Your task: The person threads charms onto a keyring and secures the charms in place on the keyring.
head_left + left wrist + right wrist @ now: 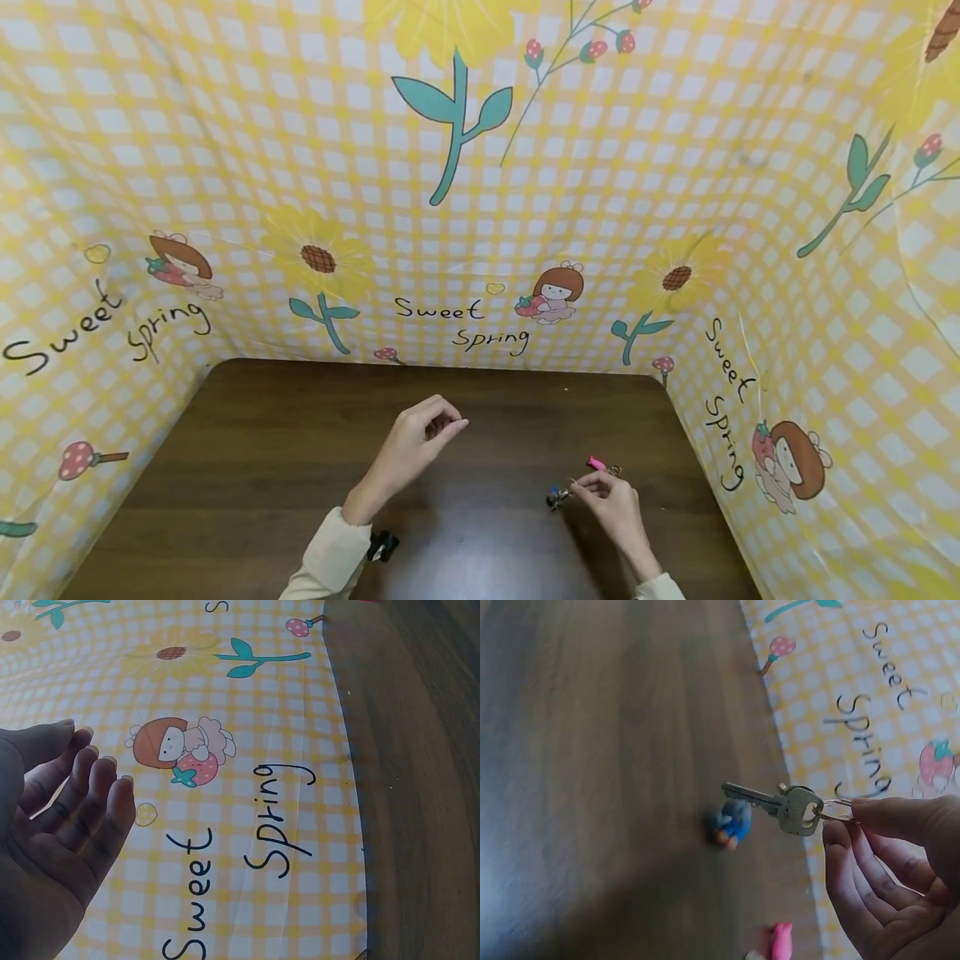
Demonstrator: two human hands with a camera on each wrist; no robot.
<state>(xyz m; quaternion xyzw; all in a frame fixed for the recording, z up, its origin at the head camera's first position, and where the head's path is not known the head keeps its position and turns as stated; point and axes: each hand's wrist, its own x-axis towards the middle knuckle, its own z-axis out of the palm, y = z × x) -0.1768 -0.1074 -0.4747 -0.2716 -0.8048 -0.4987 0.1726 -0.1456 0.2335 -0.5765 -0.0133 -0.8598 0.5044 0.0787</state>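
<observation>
My right hand point(617, 508) pinches a thin metal ring point(838, 811) between thumb and index finger, at the right side of the table. Keys point(799, 811) dangle from this ring, one long blade pointing away from the fingers. By the keys is a small blue and grey trinket point(735, 822); I cannot tell whether it hangs from them or lies below. A bright pink trinket point(596, 462) lies on the table just beyond the right hand. My left hand point(420, 433) hovers over the middle of the table, fingers loosely curled, with nothing held.
The dark brown wooden table point(247, 450) is walled at the back and sides by a yellow checked cloth point(465, 250) printed with flowers and figures. A black object point(384, 546) sits at the left wrist by the sleeve cuff.
</observation>
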